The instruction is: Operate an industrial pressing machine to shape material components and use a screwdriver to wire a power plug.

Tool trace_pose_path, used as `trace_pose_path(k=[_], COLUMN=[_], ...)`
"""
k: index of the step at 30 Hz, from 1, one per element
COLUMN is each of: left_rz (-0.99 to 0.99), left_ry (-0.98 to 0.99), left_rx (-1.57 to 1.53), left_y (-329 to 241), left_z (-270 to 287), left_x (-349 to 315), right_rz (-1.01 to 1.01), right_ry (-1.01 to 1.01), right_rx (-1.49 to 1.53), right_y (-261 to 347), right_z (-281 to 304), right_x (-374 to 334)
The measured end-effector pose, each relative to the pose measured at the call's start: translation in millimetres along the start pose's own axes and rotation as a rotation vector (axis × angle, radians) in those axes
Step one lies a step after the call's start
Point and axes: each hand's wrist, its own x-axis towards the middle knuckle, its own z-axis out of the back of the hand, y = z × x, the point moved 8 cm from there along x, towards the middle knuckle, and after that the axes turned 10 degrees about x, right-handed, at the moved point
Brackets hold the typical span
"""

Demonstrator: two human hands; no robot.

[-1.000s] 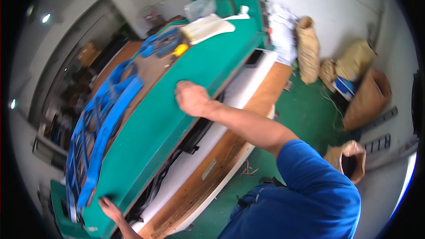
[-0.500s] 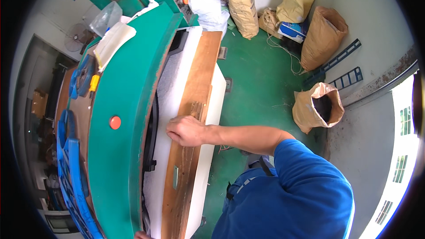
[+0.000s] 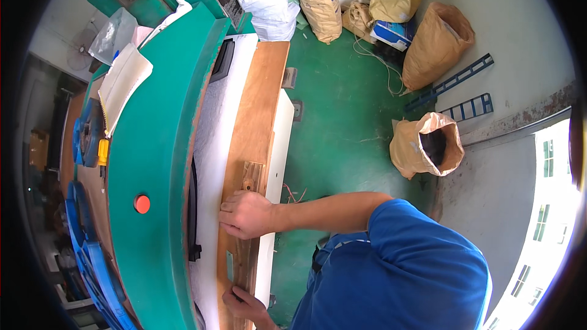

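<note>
A long wooden board [image 3: 252, 98] runs along the front of a green machine, with a narrower, darker wood strip [image 3: 252, 173] lying on it. My right hand [image 3: 246, 215] is closed in a fist over the strip, knuckles toward the machine. Whatever its curled fingers hold is hidden. Lower down, near the bottom edge, my left hand [image 3: 243, 307] touches the board with bent fingers drawn together. I cannot make out anything between them. Between the hands, a small pale metal plate [image 3: 230, 265] is set in the wood.
The green machine cover [image 3: 162, 146] carries an orange-red button [image 3: 142, 204]. Blue straps [image 3: 92, 263] and a yellow-handled screwdriver [image 3: 103, 154] lie beyond it. On the green floor [image 3: 342, 116] stand an open paper sack [image 3: 406, 146], more sacks [image 3: 437, 43] and blue ladder-like racks [image 3: 468, 109].
My left hand has come further into view, onto the board. My right hand has shifted from near the white edge onto the board and strip. The whole view has moved slightly.
</note>
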Motion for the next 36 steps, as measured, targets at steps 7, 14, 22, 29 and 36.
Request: trace_pose_path(k=[7, 14, 22, 29, 36], left_rz=[-0.034, 0.021, 0.096, 0.266, 0.288], left_ry=[-0.176, -0.229, -0.139, 0.026, 0.025], left_rx=[0.179, 0.252, 0.200, 0.165, 0.174], left_y=[-6.5, 0.8, 10.5, 38.4, 32.1], left_z=[0.6, -8.3, -27.6, -41.7, -55.0], left_x=[-0.8, -8.7, -13.0, -5.8, -22.8], right_rz=[-0.042, -0.052, 0.117, -0.014, 0.003], right_ry=[0.054, 0.108, 0.228, 0.468, 0.487], right_rx=[-0.021, -0.082, -0.071, -0.184, -0.212], right_y=[-6.3, -11.9, -7.8, -24.5, -26.7], right_z=[-8.8, -14.5, -12.7, -32.8, -30.5], right_x=[-0.5, -9.3, -32.8, -34.6, -56.5])
